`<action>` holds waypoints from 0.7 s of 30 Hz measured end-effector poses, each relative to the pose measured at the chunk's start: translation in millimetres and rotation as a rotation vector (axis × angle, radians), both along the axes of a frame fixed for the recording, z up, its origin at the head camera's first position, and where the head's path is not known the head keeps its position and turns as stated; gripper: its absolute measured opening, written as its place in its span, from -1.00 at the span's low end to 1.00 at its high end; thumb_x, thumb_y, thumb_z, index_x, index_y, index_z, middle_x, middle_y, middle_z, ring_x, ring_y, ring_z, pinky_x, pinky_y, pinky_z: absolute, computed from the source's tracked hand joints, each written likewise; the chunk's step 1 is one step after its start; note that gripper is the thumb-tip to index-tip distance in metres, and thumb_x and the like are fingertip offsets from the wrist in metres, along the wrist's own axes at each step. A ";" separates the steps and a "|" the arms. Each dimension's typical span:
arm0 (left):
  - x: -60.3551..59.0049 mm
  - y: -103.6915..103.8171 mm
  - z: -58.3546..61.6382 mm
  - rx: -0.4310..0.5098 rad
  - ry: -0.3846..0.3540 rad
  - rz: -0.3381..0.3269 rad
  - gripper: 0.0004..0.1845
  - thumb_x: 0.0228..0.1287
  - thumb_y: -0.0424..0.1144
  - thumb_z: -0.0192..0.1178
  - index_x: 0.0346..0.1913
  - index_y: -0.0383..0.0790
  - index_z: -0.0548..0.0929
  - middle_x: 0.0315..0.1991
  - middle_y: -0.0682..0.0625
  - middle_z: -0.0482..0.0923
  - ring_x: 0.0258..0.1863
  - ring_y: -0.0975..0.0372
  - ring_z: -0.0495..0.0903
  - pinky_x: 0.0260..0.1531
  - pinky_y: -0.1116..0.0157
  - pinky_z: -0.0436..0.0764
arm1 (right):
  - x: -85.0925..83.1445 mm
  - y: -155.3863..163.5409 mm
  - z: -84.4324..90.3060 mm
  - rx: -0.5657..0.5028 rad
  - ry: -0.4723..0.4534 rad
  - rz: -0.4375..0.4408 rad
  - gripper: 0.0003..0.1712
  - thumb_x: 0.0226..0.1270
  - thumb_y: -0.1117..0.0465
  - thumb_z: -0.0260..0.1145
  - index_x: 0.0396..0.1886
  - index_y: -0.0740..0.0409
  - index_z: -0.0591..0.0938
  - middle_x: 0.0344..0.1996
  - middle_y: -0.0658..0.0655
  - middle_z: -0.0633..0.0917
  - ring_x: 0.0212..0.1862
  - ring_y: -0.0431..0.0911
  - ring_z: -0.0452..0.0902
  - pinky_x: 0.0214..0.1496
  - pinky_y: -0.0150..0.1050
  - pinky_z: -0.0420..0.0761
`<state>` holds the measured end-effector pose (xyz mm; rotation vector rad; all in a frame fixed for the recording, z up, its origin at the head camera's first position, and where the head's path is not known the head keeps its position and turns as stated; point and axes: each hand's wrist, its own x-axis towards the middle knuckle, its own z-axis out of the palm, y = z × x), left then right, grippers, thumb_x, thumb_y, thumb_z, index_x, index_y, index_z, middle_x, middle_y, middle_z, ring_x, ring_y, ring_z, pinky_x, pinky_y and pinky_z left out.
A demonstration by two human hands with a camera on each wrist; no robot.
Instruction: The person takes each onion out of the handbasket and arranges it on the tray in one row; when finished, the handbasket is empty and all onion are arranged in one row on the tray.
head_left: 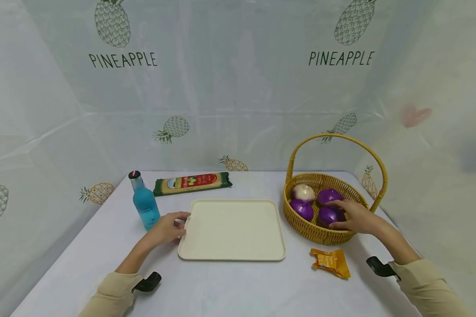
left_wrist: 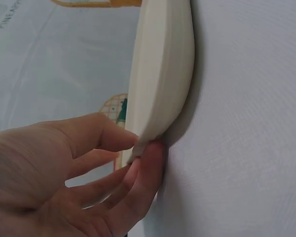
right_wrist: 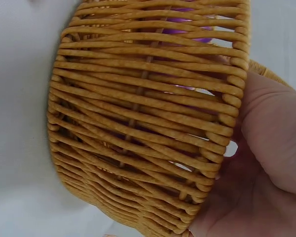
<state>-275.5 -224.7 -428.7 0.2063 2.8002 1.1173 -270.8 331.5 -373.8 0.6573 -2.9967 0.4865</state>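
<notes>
Left hand (head_left: pixel 167 228) pinches tray (head_left: pixel 232 230), mid-frame; right hand (head_left: pixel 358 216) half-curled round purple onion (head_left: pixel 328 215) in basket (head_left: pixel 321 236), right. Seemingly grasping; lifting needs firm hold.

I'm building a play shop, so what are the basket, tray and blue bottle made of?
The basket looks woven from smooth, slightly shiny cord, maybe wicker or plastic: strands cross over and under. The tray seems matte plastic: plain cream with a rounded, moulded edge. The blue bottle is perhaps glass: glossy, with a clear-looking neck.

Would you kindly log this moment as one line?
left grip: pinches tray by left edge | right grip: around purple onion in basket | orange packet: untouched
</notes>
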 end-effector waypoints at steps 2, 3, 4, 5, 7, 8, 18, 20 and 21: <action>0.3 -0.3 -0.8 -0.013 -0.002 0.006 -0.45 0.16 -0.42 0.29 0.26 -0.32 0.53 -0.11 -0.15 0.61 -0.36 0.21 0.56 -0.48 0.32 0.68 | -0.5 1.1 -1.2 0.003 -0.001 0.002 -0.20 0.12 -0.02 0.48 0.23 0.40 0.48 0.07 0.48 0.59 0.09 0.35 0.52 0.06 0.24 0.60; 0.8 -0.1 -0.8 -0.019 -0.005 0.011 -0.46 0.16 -0.42 0.29 0.25 -0.33 0.54 -0.16 -0.13 0.60 -0.40 0.22 0.56 -0.48 0.33 0.67 | -0.5 1.3 -1.2 0.002 0.000 0.009 -0.20 0.11 -0.01 0.48 0.22 0.40 0.48 0.06 0.48 0.59 0.08 0.35 0.52 0.05 0.23 0.61; 1.4 0.2 -0.7 -0.021 -0.006 0.011 -0.47 0.15 -0.43 0.29 0.24 -0.34 0.55 -0.21 -0.12 0.60 -0.43 0.23 0.55 -0.48 0.33 0.68 | -0.5 1.5 -1.3 0.000 0.001 0.012 -0.21 0.11 0.00 0.49 0.21 0.41 0.48 0.05 0.47 0.59 0.07 0.34 0.53 0.04 0.22 0.61; 1.8 0.4 -0.6 -0.016 -0.006 0.014 -0.48 0.15 -0.44 0.28 0.23 -0.35 0.56 -0.24 -0.12 0.59 -0.45 0.23 0.55 -0.48 0.32 0.68 | -0.4 1.5 -1.1 -0.003 0.002 0.017 -0.21 0.10 0.00 0.50 0.21 0.41 0.49 0.05 0.47 0.60 0.07 0.34 0.54 0.03 0.21 0.62; 2.7 0.4 -0.5 -0.013 -0.007 0.012 -0.48 0.15 -0.44 0.27 0.24 -0.35 0.56 -0.24 -0.12 0.58 -0.44 0.23 0.55 -0.48 0.32 0.69 | -0.2 1.5 -0.7 -0.009 0.000 0.025 -0.21 0.09 0.02 0.50 0.21 0.42 0.48 0.04 0.47 0.60 0.06 0.33 0.55 0.02 0.21 0.63; 3.1 0.2 -0.5 -0.014 -0.003 0.008 -0.48 0.16 -0.44 0.27 0.24 -0.36 0.55 -0.24 -0.12 0.59 -0.44 0.23 0.55 -0.48 0.32 0.69 | 0.0 1.2 -0.5 -0.011 -0.003 0.028 -0.21 0.10 0.02 0.50 0.21 0.42 0.48 0.04 0.47 0.61 0.05 0.33 0.55 0.01 0.20 0.63; 5.2 -0.1 -0.6 -0.015 0.010 0.011 -0.49 0.17 -0.42 0.24 0.24 -0.33 0.56 -0.16 -0.15 0.63 -0.37 0.21 0.55 -0.47 0.32 0.67 | 0.9 1.4 -0.9 -0.011 0.025 0.050 -0.23 0.10 0.03 0.49 0.20 0.42 0.49 0.02 0.44 0.62 0.04 0.32 0.57 -0.01 0.18 0.65; 5.4 0.0 -0.9 -0.017 0.009 0.010 -0.49 0.17 -0.41 0.24 0.24 -0.33 0.56 -0.15 -0.16 0.63 -0.37 0.21 0.56 -0.47 0.32 0.67 | 1.2 1.4 -0.3 -0.008 0.030 0.051 -0.23 0.10 0.03 0.49 0.20 0.42 0.49 0.02 0.45 0.62 0.04 0.32 0.57 -0.01 0.18 0.65; 5.6 0.1 -1.1 -0.016 0.008 0.010 -0.49 0.17 -0.42 0.24 0.24 -0.33 0.56 -0.16 -0.16 0.63 -0.37 0.21 0.56 -0.47 0.32 0.67 | 1.5 1.4 0.6 -0.007 0.027 0.046 -0.23 0.11 0.03 0.49 0.21 0.41 0.49 0.03 0.45 0.62 0.05 0.33 0.57 -0.01 0.18 0.65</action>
